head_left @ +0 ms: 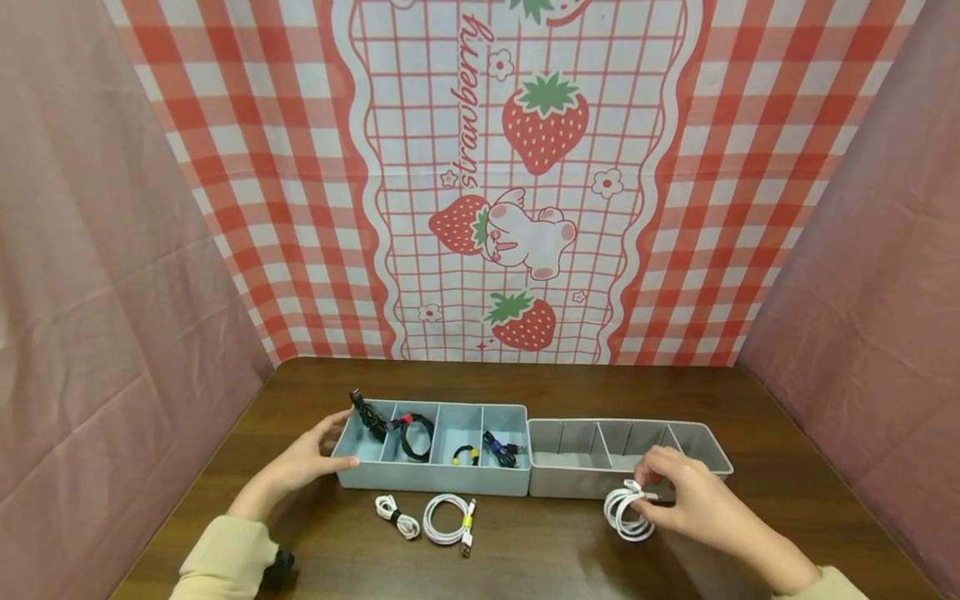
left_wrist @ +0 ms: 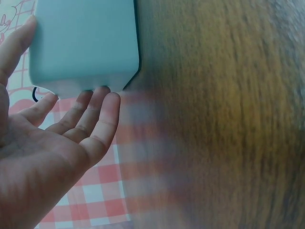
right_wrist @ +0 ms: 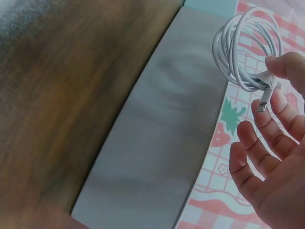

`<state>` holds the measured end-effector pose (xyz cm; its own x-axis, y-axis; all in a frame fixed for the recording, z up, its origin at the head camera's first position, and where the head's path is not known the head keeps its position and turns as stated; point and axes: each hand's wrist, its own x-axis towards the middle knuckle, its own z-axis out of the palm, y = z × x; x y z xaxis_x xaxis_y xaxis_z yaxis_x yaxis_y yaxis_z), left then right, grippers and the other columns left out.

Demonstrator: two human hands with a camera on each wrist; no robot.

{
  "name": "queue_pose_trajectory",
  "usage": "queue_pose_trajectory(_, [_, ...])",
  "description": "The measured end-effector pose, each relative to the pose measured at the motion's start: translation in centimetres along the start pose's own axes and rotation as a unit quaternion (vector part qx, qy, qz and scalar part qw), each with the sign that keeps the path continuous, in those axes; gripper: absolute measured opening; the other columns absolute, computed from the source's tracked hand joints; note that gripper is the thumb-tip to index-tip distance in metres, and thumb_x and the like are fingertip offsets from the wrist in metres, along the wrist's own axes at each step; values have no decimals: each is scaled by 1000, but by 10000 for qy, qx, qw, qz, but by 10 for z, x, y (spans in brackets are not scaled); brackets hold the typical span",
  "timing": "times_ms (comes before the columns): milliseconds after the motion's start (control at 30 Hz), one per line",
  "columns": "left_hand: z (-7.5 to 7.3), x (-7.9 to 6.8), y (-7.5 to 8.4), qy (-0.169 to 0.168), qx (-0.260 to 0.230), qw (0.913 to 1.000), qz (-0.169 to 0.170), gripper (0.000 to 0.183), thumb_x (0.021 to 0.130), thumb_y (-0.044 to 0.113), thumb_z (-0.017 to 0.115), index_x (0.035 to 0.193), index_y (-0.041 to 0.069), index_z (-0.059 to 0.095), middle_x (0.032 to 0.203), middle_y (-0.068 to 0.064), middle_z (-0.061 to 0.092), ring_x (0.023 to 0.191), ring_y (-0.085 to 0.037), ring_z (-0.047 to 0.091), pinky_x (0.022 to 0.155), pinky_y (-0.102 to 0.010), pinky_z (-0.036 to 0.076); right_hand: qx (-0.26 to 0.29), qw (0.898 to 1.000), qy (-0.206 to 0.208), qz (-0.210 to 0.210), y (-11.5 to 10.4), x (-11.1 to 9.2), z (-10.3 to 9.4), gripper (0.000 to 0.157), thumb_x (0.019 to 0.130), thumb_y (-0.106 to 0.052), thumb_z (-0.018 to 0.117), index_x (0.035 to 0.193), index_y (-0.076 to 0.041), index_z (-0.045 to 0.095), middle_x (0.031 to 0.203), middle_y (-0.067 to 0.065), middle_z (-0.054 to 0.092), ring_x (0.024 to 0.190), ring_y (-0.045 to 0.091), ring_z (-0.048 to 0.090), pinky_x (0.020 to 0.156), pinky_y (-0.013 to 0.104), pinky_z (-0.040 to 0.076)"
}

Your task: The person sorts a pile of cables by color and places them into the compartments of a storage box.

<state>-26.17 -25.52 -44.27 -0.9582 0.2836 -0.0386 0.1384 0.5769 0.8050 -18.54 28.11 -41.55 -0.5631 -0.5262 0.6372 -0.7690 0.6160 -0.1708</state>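
Observation:
My right hand [head_left: 686,492] pinches a coiled white charging cable [head_left: 626,518] between thumb and index finger, in front of the grey divided box [head_left: 570,483]. In the right wrist view, the white coil [right_wrist: 233,50] hangs from the fingertips with a plug pointing down, and the other fingers are loosely bent. My left hand [head_left: 303,458] holds the left end of the light-blue divided box [head_left: 435,477], thumb at its front corner and fingers round the end. In the left wrist view, several fingertips of the left hand [left_wrist: 62,133] touch the blue box [left_wrist: 86,38].
Black cables [head_left: 369,419] and a looped black cable [head_left: 416,437] lie in the blue box, with a small yellow-tied cable [head_left: 467,455] and a blue-tied bundle [head_left: 501,448]. Before it lie a white bundle [head_left: 397,518] and a yellow-tied white coil [head_left: 448,520] on the wooden table [head_left: 525,567].

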Motion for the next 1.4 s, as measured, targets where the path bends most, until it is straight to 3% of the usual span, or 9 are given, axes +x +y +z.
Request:
queue_pose_trajectory(467, [0, 1, -1, -16, 8, 10000, 27, 83, 83, 27, 73, 148, 8, 24, 139, -29, 38, 121, -44, 46, 91, -52, 44, -126, 9999, 54, 47, 6, 19, -14, 42, 54, -9, 83, 81, -23, 54, 79, -15, 50, 71, 4, 48, 62, 14, 38])
queue_pose_trajectory(767, [0, 0, 1, 10, -52, 10000, 16, 83, 83, 26, 73, 148, 8, 24, 138, -29, 39, 120, -43, 47, 91, -51, 45, -229, 9992, -3, 313, 9, 34, -21, 43, 56, -10, 86, 82, -23, 55, 78, -15, 51, 71, 2, 50, 59, 10, 38])
queue_pose_trajectory(1033, [1, 0, -2, 24, -105, 9999, 67, 83, 83, 24, 73, 148, 7, 24, 137, -30, 40, 119, -44, 47, 90, -51, 46, -307, 9982, -75, 509, 10, 48, -23, 39, 60, -12, 86, 84, -22, 56, 79, -12, 53, 71, 6, 50, 57, 23, 45])
queue_pose_trajectory(1400, [1, 0, -1, 24, -62, 10000, 38, 83, 83, 25, 73, 148, 7, 24, 137, -29, 40, 119, -43, 47, 89, -50, 46, -315, 9977, -68, 594, 16, 62, -17, 37, 63, -12, 85, 85, -20, 57, 83, -12, 55, 75, 8, 56, 62, 27, 50])
